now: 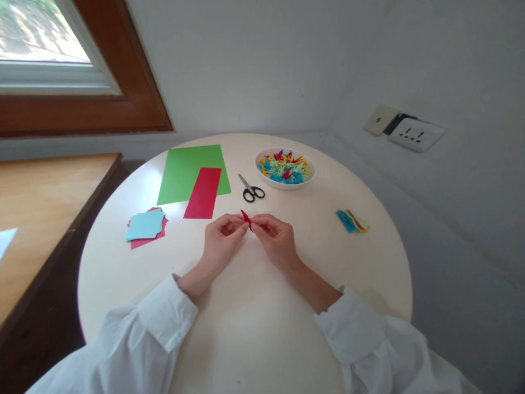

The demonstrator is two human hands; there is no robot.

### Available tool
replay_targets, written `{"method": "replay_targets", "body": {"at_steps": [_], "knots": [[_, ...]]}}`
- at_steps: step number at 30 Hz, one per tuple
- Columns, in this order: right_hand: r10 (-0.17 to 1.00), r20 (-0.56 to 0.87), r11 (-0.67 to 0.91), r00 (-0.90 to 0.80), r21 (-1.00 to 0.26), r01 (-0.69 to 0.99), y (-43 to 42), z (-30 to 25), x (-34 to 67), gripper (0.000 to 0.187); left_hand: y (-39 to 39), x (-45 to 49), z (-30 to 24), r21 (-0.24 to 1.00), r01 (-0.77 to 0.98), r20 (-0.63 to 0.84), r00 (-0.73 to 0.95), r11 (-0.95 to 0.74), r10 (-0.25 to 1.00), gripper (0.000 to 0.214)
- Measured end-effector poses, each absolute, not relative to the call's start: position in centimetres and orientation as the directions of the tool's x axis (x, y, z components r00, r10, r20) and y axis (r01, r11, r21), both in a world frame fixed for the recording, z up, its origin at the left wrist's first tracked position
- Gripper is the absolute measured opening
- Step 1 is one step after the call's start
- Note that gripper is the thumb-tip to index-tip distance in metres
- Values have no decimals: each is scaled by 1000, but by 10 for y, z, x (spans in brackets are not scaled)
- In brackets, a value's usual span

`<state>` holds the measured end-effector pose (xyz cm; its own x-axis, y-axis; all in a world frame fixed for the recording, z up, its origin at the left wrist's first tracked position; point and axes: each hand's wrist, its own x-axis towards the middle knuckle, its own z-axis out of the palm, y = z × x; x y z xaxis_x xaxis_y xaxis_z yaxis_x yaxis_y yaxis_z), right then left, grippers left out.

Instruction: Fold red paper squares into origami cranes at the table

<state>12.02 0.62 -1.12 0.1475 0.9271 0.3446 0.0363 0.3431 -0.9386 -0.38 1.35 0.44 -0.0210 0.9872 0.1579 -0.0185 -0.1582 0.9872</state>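
Between my two hands, above the middle of the table, is a small folded piece of red paper [246, 216], its pointed tip sticking up. My left hand [221, 232] pinches it from the left with thumb and forefinger. From the right, my right hand [276, 236] grips it the same way, so the fingertips nearly meet and cover its lower part. Just beyond the hands lie black-handled scissors [251, 191], blades pointing away to the left. A white dish [287, 186] behind them holds many small folded paper cranes in red, yellow, blue and pale green.
On the round white table [254, 328], a red paper strip [203, 194] overlaps a green sheet [176, 172]. Light blue squares [145, 224] lie stacked over red ones at left. Several narrow folded papers [353, 221] rest at right. A wall socket [416, 134] is beyond.
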Motion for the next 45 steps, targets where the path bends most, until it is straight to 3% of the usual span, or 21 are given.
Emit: {"method": "replay_targets", "body": {"at_steps": [14, 21, 31, 45], "knots": [[943, 277, 289, 183, -957, -39, 4, -9, 117, 8, 15, -2, 2, 961, -271, -47, 28, 53, 999, 18], [970, 182, 206, 163, -967, -150, 5, -6, 115, 8, 15, -2, 2, 980, -197, -27, -15, 23, 1000, 15], [986, 74, 102, 148, -976, -193, 7, -8, 113, 12, 17, -4, -1, 991, 14, 131, -45, -131, 990, 7], [955, 194, 209, 224, -977, -46, 7, -9, 114, 6, 16, -1, 2, 998, -20, 52, -20, -52, 998, 12]]}}
